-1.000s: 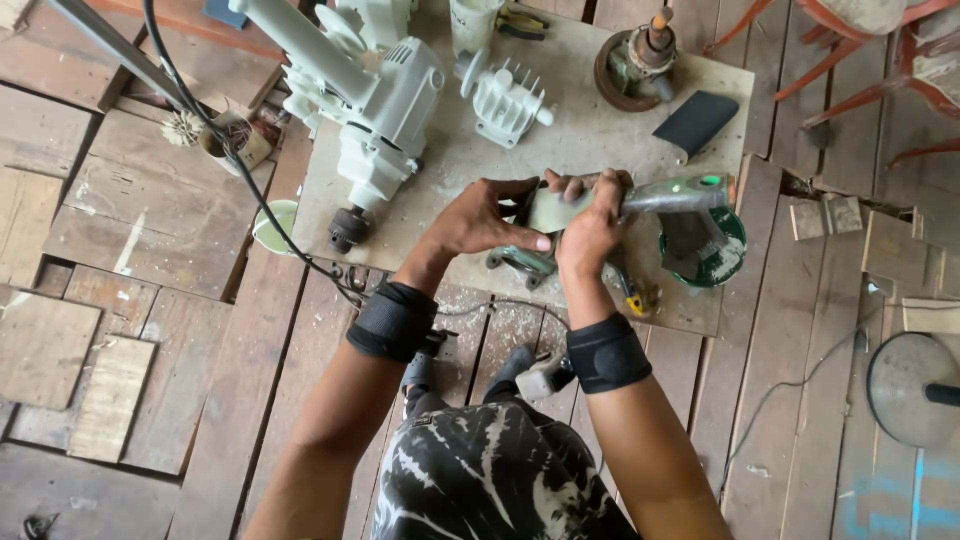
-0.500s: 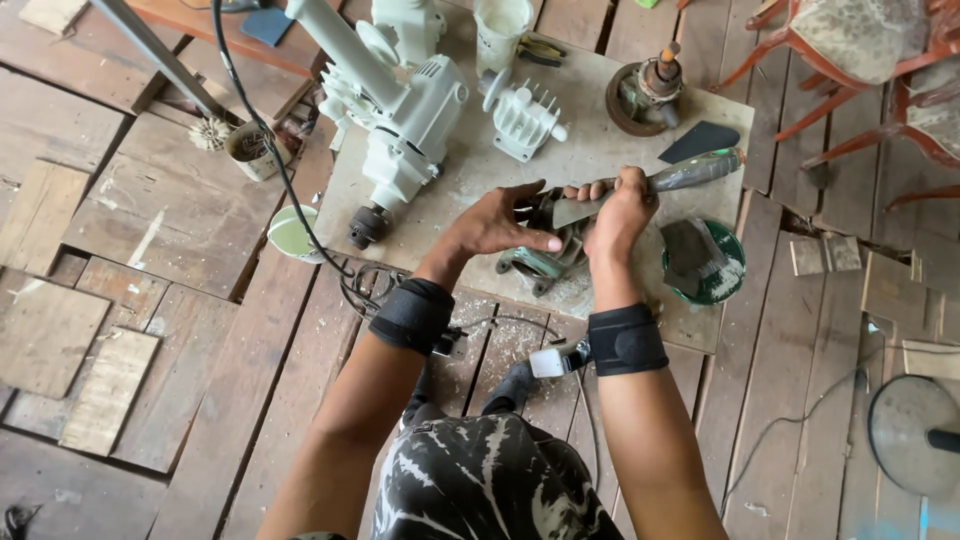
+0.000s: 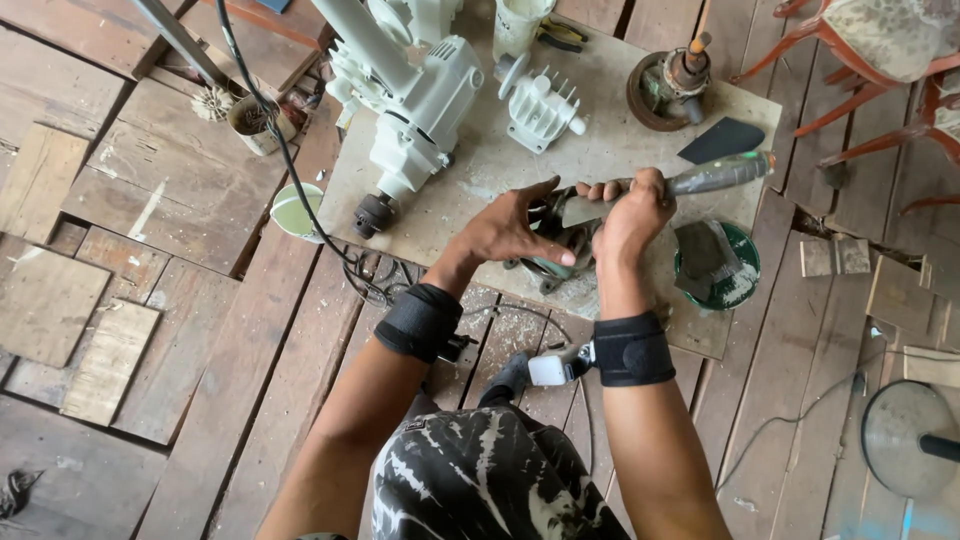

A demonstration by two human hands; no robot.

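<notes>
Grey and worn, a sheet of board point(image 3: 480, 180) lies flat on the plank floor point(image 3: 170, 190) and carries the work. Near its front edge sits a small green-grey motor part point(image 3: 560, 262), partly hidden by both hands. The right hand point(image 3: 632, 215) is closed in a fist around the handle of a long tool point(image 3: 690, 182); its grey-green handle sticks out to the right past the fist, while the flat blade end points left and down onto the part. The left hand point(image 3: 505, 235) rests against the part from the left, fingers point(image 3: 540, 255) spread and only loosely curled along its side, thumb raised; it steadies the piece but does not close round it. Both wrists wear black straps.

Just right of the hands stands a green bowl point(image 3: 735, 285) with a grey lump and whitish grains in it. Behind it a dark flat piece point(image 3: 728, 138) lies on the board. At the far edge sits a round rusty rotor point(image 3: 668, 88) in a ring, and left of that a white finned casting point(image 3: 540, 108). A large white power-tool body point(image 3: 420, 105) lies slantwise over the board's left corner, its black cable point(image 3: 290, 170) running across the floor. A green-rimmed lid point(image 3: 297, 212) lies just off the board's left edge. Loose wooden squares point(image 3: 45, 305) lie on the floor well to the left.
</notes>
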